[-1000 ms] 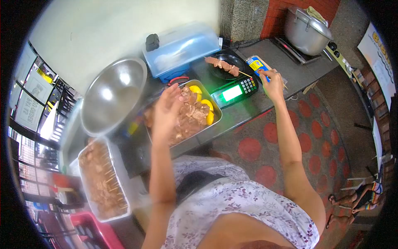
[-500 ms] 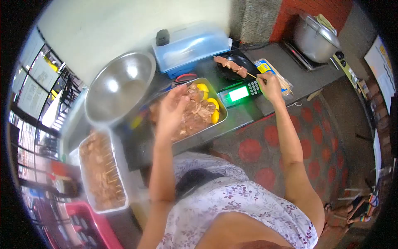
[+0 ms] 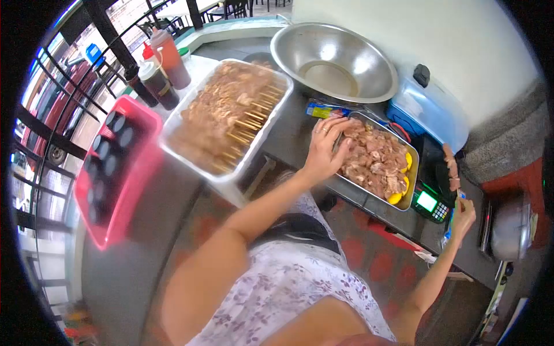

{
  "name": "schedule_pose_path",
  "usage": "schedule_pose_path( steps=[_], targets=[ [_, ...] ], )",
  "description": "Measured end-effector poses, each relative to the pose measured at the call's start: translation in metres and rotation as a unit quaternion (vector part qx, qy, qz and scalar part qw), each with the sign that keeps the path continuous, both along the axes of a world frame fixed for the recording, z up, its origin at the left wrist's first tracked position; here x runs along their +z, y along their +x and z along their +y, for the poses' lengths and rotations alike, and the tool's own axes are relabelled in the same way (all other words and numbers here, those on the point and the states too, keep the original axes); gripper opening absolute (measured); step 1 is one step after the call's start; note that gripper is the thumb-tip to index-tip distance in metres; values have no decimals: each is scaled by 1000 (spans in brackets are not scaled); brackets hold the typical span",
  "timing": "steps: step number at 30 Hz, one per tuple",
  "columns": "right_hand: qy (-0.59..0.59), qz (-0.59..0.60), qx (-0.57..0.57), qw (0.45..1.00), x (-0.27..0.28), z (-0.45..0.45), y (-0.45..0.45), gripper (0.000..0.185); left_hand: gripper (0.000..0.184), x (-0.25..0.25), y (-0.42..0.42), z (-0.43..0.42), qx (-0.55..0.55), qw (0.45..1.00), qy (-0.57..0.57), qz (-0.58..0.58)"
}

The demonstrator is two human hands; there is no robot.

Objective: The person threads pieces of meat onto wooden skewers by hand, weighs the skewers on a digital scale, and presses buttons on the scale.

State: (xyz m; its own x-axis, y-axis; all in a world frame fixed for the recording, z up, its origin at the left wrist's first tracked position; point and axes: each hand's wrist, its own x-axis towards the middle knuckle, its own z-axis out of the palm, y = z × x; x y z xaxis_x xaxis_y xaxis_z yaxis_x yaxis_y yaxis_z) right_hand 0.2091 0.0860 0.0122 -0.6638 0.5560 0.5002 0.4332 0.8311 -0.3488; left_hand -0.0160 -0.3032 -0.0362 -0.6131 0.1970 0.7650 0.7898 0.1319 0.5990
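Observation:
My left hand [image 3: 328, 149] is at the left edge of a metal tray [image 3: 369, 195] of raw meat pieces [image 3: 378, 158], its fingers loosely apart and nothing visible in it. Yellow pieces [image 3: 407, 177] lie along the tray's right side. On the right, my right hand [image 3: 463, 218] pinches the stick end of a meat skewer [image 3: 451, 167], whose meat points away from me beside the dark plate [image 3: 434, 164]. A digital scale [image 3: 428, 202] with a lit green display sits between tray and hand. A blue packet partly shows behind my right hand.
A white container [image 3: 231, 118] of skewered meat stands left of the tray. Beyond are a large steel bowl [image 3: 334, 63] and a blue lidded box [image 3: 430, 109]. Sauce bottles [image 3: 167, 57] and a pink crate [image 3: 135, 173] are at the left, a blurred pot [image 3: 511, 228] at the right.
The view has swung left, so the counter items appear farther right and the bottles have come into sight. My left hand stays by the tray; my right hand still holds the skewer's stick.

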Motion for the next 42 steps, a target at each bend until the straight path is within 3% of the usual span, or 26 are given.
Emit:
schedule_pose_path(
  steps=[2, 5, 9, 13, 14, 15, 17, 19, 20, 21, 29, 34, 42],
  targets=[
    [-20, 88, 41, 995, 12, -9, 1, 11, 33, -12, -4, -3, 11, 1000, -3, -5],
    [38, 74, 74, 994, 59, -72, -21, 9, 33, -21, -4, 2, 0, 1000, -12, -22],
    [-66, 111, 203, 971, 83, -159, -71, 5, 33, -36, -8, 9, -16, 998, 37, -55],
    [-132, 86, 390, 907, 75, -264, -128, 8, 32, -47, -13, 9, -19, 988, 117, -99],
    [-195, 83, 420, 882, 69, -298, -140, 9, 37, -83, -26, 32, -103, 936, 266, -207],
    [-173, 44, 458, 871, 74, -327, -149, 10, 34, -62, -18, 10, -62, 976, 152, -143],
    [-122, 57, 538, 832, 57, -372, -175, 12, 32, -57, -15, 5, -39, 987, 123, -92],
    [-116, 86, 570, 809, 41, -412, -188, 11, 29, -52, -5, 8, -147, 913, 278, -260],
    [-122, 89, 579, 801, 39, -428, -192, 10, 27, -38, -4, 7, -2, 976, 175, -126],
    [-125, 92, 587, 795, 39, -441, -195, 9, 27, -42, -4, 8, 10, 979, 161, -124],
    [-151, 72, 579, 798, 26, -477, -203, 10, 25, -44, -6, 5, -28, 978, 159, -132],
    [-12, -16, 570, 821, 4, -473, -209, 3, 24, -47, -9, 5, -28, 977, 175, -118],
    [-106, 66, 574, 809, 8, -465, -207, 4, 23, -47, -10, 6, -12, 976, 176, -131]
  ],
)
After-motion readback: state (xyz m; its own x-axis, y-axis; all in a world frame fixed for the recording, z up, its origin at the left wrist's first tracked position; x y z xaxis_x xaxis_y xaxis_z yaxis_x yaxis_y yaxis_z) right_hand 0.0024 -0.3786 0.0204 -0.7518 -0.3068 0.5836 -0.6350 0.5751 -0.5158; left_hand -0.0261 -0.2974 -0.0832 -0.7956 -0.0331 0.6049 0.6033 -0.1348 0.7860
